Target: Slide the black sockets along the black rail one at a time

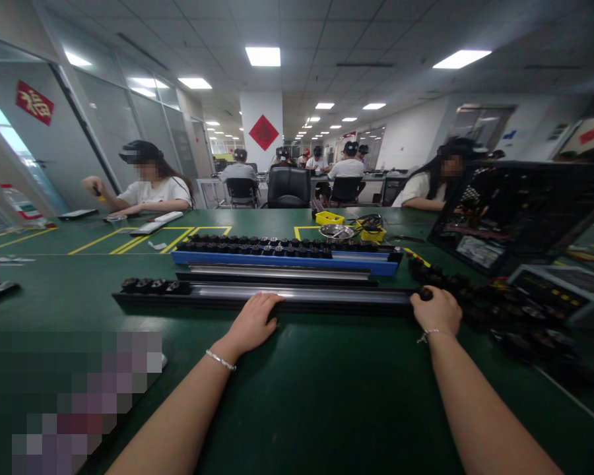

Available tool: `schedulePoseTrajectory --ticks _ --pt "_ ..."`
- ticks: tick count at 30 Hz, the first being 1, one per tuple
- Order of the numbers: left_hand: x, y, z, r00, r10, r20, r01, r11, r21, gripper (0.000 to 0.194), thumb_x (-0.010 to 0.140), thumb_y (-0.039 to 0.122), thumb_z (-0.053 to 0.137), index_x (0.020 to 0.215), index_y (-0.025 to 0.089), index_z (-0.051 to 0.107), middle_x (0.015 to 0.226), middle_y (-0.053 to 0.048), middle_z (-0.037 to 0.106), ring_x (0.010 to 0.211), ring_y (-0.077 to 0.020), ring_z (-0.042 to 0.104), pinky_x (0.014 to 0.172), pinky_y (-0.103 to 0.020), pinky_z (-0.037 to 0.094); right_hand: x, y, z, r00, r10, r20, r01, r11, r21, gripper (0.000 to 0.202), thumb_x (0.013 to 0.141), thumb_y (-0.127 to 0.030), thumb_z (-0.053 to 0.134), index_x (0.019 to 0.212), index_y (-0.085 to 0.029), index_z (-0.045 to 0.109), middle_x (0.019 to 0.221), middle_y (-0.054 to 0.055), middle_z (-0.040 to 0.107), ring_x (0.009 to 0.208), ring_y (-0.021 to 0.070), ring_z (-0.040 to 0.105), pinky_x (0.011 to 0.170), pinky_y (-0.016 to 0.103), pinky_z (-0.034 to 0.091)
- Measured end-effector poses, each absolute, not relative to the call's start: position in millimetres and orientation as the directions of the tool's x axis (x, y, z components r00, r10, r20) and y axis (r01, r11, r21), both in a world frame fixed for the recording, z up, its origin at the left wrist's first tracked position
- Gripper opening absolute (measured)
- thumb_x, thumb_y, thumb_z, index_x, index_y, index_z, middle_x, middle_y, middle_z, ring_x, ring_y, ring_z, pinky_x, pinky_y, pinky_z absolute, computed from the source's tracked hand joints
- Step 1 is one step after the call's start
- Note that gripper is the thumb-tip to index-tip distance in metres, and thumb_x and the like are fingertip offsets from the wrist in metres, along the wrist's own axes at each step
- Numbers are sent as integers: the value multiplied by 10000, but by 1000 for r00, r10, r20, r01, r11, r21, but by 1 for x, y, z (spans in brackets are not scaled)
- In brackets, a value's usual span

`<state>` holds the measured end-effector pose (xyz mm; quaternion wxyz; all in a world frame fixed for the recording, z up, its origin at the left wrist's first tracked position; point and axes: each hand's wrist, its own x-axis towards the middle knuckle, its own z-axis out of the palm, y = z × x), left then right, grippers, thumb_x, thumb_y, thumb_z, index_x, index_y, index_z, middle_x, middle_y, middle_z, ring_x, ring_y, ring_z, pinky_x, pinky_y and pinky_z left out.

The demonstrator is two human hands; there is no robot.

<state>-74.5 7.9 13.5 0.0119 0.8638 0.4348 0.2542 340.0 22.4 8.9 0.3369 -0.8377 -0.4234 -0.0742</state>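
Note:
A long black rail (pixel 327 300) with a shiny metal strip along its top lies across the green table in front of me. Several small round black parts (pixel 158 285) sit in a row at its left end. My left hand (pixel 257 320) grips the rail near its middle, fingers over the top and thumb at the near side. At the right end, my right hand (pixel 440 310) is closed around a small black part (pixel 424 294) right at the rail. The hand partly hides that part, so whether it is seated cannot be told.
Behind lie another dark rail (pixel 282 272) and a blue rail (pixel 287 262) lined with black parts. Loose black parts (pixel 529 316) pile up at right, beside an open computer case (pixel 519 218). A metal dish (pixel 336 231) and yellow bins (pixel 329 218) stand farther back. Co-workers sit opposite.

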Motion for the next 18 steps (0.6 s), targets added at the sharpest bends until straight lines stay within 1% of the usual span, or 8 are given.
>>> schedulePoseTrajectory --ticks 5,9,15,18 --pt "-75 7 13 491 759 427 746 -620 244 499 734 124 521 1222 213 470 1222 -65 569 1163 -219 491 1066 -445 326 339 21 13 661 647 381 732 -443 -517 404 744 -356 488 1089 -189 618 1161 118 544 1067 282 484 915 403 389" --pt "-75 8 14 489 762 425 746 -618 249 500 734 123 522 1223 215 470 1223 -65 570 1163 -222 491 1072 -453 315 339 21 13 681 643 350 711 -469 -523 428 743 -370 489 1110 -189 617 1190 127 541 1045 292 499 880 405 408" --pt "-75 8 13 490 761 425 747 -618 246 506 729 119 528 1223 210 470 1217 -62 572 1157 -217 489 1064 -441 329 338 23 12 659 636 401 733 -423 -533 403 733 -328 501 1073 -155 628 1136 131 569 1066 268 506 937 402 389" --pt "-75 9 12 488 762 426 748 -616 246 504 735 124 524 1227 219 465 1225 -56 567 1164 -215 487 1069 -441 321 337 22 13 664 634 397 728 -428 -536 409 733 -315 503 1082 -143 630 1153 137 571 1081 272 510 949 408 390"
